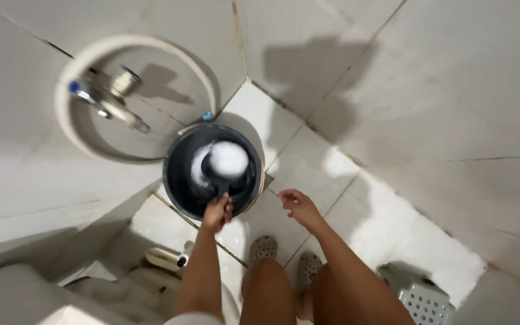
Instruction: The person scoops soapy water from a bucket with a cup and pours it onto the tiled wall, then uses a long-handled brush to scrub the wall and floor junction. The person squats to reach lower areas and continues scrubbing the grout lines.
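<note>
Dark plastic dipper (227,165), a round scoop with a short handle, hangs over the mouth of a dark round plastic bucket (179,180) that stands on the pale tiled floor (326,174) in the corner of the room. The dipper's bowl is brimming with white foamy water, and more foam shows inside the bucket just beneath it. The left hand (218,212) is closed around the end of the dipper's handle, arm stretched forward from the bottom of the view. The right hand (299,204) holds nothing; it hovers above the floor just right of the bucket, fingers loosely curled and partly spread, clear of the rim. On the tiled wall to the left, a metal tap with a blue-tipped handle (106,96) juts out, ringed by a loop of white hose (70,72) that hangs around it. Below the hands, two feet in grey perforated clogs (284,256) stand on the tiles between the person's bare knees. A white squat toilet pan (145,289) lies at lower left, and a grey perforated plastic stool (422,298) sits at lower right.
</note>
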